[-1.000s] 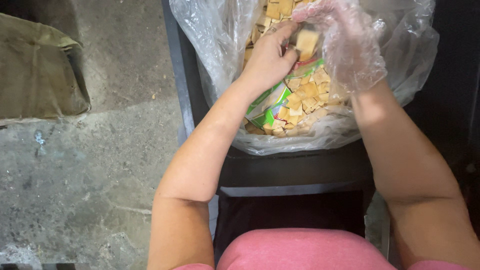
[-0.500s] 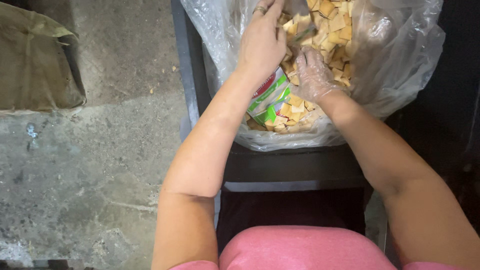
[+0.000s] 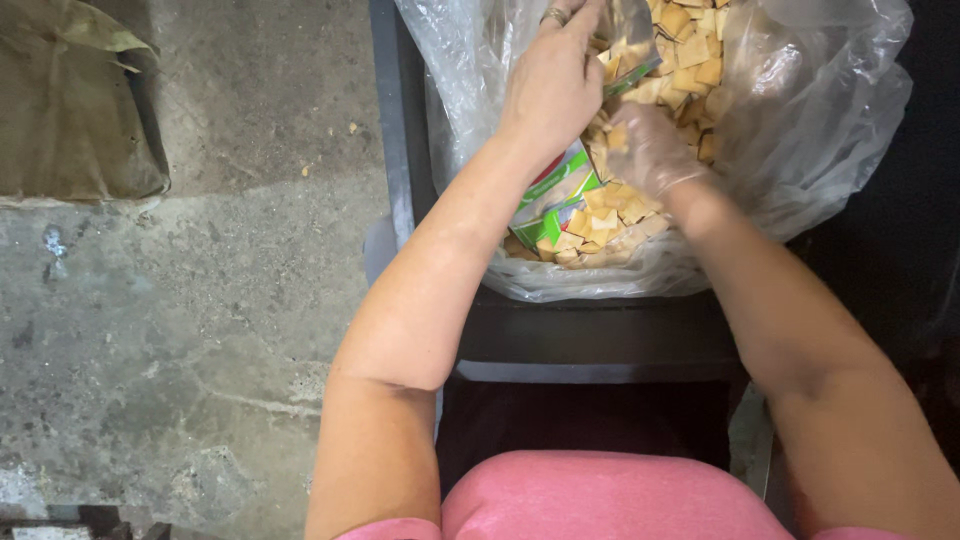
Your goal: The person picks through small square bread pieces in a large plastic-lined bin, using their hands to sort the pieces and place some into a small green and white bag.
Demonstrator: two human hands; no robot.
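A big clear plastic bag sits on a dark stool in front of me, filled with several small square tan crackers. My left hand, bare with a ring, grips the top of a small shiny packet held over the crackers. My right hand wears a thin clear plastic glove and is pushed down into the crackers, fingers curled among them. A green, white and red packet lies in the bag under my left wrist.
Rough grey concrete floor spreads to the left. A worn olive-brown sack lies at the upper left. My pink garment fills the bottom edge. The right side is dark.
My gloved right hand has dropped from holding crackers up high down into the pile. My left hand has shifted up to the small shiny packet.
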